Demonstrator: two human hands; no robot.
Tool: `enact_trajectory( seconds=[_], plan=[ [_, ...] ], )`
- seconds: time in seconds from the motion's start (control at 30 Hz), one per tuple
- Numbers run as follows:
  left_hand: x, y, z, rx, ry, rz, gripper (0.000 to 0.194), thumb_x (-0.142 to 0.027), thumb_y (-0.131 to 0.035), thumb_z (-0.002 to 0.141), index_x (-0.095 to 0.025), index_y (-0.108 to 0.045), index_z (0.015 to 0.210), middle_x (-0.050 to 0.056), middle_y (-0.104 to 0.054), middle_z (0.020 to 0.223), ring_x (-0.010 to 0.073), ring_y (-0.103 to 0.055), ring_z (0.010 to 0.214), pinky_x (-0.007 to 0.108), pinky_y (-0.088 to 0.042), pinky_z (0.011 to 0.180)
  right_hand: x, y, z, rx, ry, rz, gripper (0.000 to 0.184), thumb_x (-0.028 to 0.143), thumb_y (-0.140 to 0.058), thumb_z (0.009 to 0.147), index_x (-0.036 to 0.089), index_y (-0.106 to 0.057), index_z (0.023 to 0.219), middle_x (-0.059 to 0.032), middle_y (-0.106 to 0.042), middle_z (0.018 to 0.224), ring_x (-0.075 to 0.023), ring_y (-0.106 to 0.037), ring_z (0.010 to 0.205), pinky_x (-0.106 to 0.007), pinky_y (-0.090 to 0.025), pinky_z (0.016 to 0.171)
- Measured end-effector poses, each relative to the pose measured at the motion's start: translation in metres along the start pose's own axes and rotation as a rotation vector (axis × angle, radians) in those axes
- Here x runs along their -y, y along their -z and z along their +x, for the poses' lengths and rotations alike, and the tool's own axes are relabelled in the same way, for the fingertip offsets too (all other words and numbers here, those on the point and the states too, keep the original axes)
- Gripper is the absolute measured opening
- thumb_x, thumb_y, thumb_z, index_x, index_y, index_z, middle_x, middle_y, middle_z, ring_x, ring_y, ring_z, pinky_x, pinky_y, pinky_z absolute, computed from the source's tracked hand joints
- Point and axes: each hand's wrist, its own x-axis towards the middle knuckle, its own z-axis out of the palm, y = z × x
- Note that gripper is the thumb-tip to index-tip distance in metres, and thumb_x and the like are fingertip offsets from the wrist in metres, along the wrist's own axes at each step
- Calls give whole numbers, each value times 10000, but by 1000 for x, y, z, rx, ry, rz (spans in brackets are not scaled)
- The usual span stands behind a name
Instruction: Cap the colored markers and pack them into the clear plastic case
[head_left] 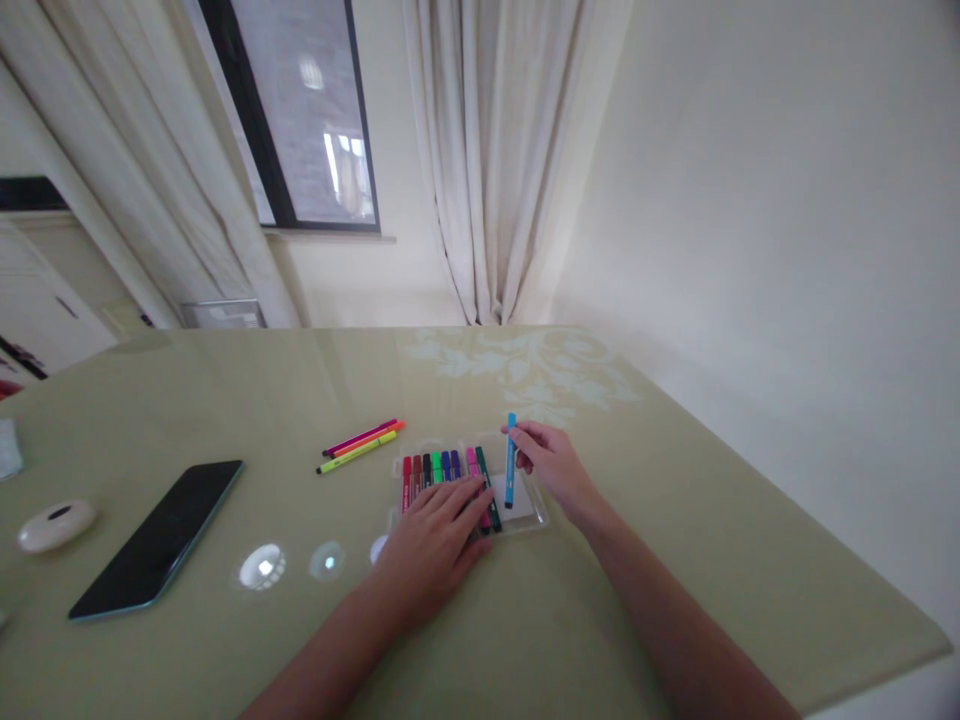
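Note:
A clear plastic marker tray [532,517] lies on the green table [675,560] and holds several coloured markers side by side. My left hand [431,545] lies flat on the near end of the markers, fingers stretched out. My right hand [551,465] pinches a light blue marker [510,462] and holds it over the tray's right side, beside a dark green marker [487,490]. Three loose markers, pink, orange and yellow [361,445], lie on the table to the left of the tray.
A dark phone [159,540] lies face up at the left. A white rounded object [56,525] sits near the left edge. The table's right edge runs close to a white wall. Curtains and a window stand behind.

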Motion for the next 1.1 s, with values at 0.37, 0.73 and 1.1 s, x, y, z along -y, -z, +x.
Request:
enact_trajectory(
  seconds=[0.37, 0.73, 1.1],
  plan=[
    [2, 2, 0, 47, 28, 30, 540, -381, -575, 1010, -296, -462, 1531, 89, -558, 1520, 295, -517, 1370, 502, -440, 1117, -7, -14, -11, 92, 46, -400, 190, 147, -678, 862, 192, -701, 1045, -19, -745, 817, -154, -696, 727, -262, -535, 698],
    [-5, 1, 1, 31, 47, 29, 456, -427, -565, 1010, -335, -558, 1456, 95, -577, 1476, 313, -528, 1336, 530, -450, 1100, -3, -18, -13, 138, 169, -652, 115, 119, -664, 857, 195, -725, 795, -17, -719, 751, -153, -629, 696, -267, -458, 685],
    [90, 46, -11, -190, 621, 223, 347, -288, -438, 1012, -206, -691, 1234, 119, -696, 1189, 302, -639, 1112, 462, -495, 1012, 2, -19, -16, 69, 229, -619, 141, 202, -615, 923, 201, -733, 847, -24, -728, 766, -160, -628, 677, -269, -442, 665]
  ],
)
